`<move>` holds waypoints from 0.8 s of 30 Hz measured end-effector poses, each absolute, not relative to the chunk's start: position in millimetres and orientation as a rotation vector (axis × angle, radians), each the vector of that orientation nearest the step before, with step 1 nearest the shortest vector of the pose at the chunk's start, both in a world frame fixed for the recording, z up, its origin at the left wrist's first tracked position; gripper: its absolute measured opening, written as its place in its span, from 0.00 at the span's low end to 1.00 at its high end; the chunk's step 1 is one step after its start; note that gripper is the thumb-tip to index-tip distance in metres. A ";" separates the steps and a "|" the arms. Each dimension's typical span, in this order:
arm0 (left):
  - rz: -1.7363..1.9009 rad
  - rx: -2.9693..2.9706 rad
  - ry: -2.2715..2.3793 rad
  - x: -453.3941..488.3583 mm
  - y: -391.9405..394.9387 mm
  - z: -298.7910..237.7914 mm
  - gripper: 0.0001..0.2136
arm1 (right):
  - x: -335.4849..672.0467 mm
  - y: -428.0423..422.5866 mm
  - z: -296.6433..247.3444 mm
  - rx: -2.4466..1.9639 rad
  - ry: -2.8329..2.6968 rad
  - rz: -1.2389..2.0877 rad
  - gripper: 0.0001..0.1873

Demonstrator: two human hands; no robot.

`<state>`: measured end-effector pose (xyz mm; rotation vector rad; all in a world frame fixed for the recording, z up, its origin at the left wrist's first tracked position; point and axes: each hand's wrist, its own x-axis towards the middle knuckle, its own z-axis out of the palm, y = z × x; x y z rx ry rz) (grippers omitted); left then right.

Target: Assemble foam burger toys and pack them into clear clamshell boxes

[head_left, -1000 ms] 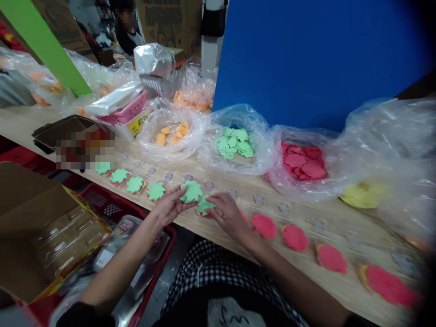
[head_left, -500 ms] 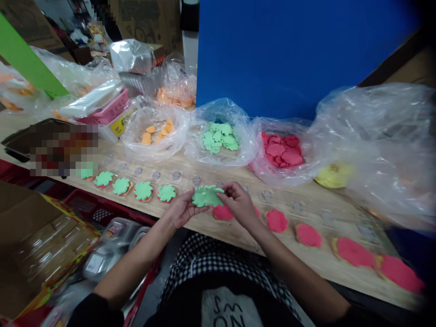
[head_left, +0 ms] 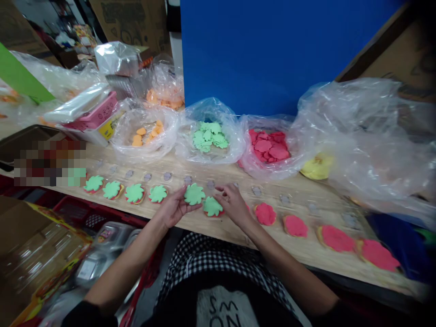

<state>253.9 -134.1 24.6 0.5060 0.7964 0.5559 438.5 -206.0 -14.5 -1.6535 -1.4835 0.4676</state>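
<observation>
My left hand (head_left: 175,208) holds a flat green piece with a toothed edge (head_left: 194,194) between thumb and fingers, above the table's front edge. Right beside it, a similar green piece (head_left: 213,207) lies on a red one. My right hand (head_left: 232,203) hovers over that stack's right side, thumb and fingertips apart, with nothing visible in them. To the left runs a row of stacks with green tops (head_left: 134,193). On the right, stacks topped with red scalloped pieces (head_left: 265,214) continue the row; one is partly hidden behind my right hand.
Behind the row stand open plastic bags of orange pieces (head_left: 138,137), green pieces (head_left: 210,135) and red pieces (head_left: 270,145). Clear trays (head_left: 257,191) line the table. A pink basket (head_left: 97,112) is back left; a cardboard box (head_left: 37,259) and clear containers (head_left: 111,236) sit below left.
A green piece now lies on the red stack in front of me. My right hand has come away from the green piece in my left hand. The view has shifted slightly right.
</observation>
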 end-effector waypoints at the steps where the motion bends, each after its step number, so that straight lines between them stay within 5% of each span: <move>1: 0.527 0.525 0.761 258.5 -136.5 27.0 0.13 | 439.2 -204.5 -10.3 -1.637 -1.456 0.487 0.13; 10: 0.280 0.716 0.645 317.4 -146.8 33.2 0.17 | 479.5 -228.2 10.8 -1.509 -0.996 0.908 0.12; 24: 0.560 1.394 0.816 340.7 -82.5 26.1 0.14 | 498.4 -253.4 -16.2 -1.672 -0.952 0.804 0.12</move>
